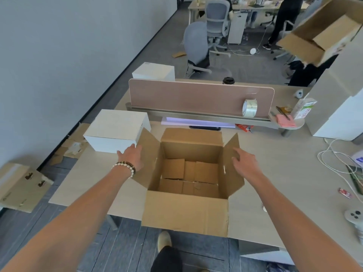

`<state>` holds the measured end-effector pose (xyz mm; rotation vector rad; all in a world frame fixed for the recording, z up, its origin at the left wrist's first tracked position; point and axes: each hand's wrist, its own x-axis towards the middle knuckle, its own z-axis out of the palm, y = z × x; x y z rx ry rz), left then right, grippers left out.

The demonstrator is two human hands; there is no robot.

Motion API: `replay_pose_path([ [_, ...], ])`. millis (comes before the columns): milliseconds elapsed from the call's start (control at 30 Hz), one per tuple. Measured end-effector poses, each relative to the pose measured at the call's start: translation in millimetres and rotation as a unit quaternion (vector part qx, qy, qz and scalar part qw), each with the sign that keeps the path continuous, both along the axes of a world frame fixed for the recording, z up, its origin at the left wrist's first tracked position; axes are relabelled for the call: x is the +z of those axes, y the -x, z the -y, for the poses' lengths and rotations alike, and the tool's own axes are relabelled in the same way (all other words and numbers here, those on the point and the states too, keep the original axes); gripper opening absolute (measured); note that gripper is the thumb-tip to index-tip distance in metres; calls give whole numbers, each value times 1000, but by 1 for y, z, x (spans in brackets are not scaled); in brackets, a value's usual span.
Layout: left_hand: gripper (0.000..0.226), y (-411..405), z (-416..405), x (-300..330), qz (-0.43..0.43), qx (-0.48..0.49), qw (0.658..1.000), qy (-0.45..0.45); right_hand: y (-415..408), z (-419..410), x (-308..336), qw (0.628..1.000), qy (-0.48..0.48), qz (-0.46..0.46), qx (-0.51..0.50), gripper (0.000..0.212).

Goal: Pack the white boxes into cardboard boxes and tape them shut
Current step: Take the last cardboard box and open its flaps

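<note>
White box [115,132] and open cardboard box [188,185] share the office desk [275,173]; hands spread wide, holding nothing.

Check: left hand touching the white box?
Cannot tell. In the head view the left hand fingertips overlap the white box near its bottom corner, beside the carton flap; no contact or gap plainly visible.

The open cardboard box [186,193] is sitting on the surface [275,173], the white box [115,132] lying just left, the tape roll [249,107] standing behind, beside the divider [196,97].
</note>
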<state>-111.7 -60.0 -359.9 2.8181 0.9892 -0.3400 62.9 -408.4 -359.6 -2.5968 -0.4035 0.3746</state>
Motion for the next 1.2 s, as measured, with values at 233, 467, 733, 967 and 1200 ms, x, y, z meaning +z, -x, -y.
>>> replay_pose_path([
  [233, 59, 5, -13, -38, -43, -5, 997, -70, -14, 26, -21, 981, 182, 71, 13, 42],
  [467, 54, -11, -11, -79, -17, -71, 997, -35, -7, 10, -60, 955, 279, 91, 32, 32],
  [733, 47, -36, 1, -121, 82, -17, 995, 62, 7, -35, -100, 979, 202, 8, 15, 69],
  [967, 92, -51, 15, -141, 82, 28, 984, 155, 5, -50, -124, 988, 151, -10, -25, 86],
  [1200, 107, -55, 14, -146, 81, 28, 983, 165, 9, -53, -128, 993, 109, -6, -35, 104],
])
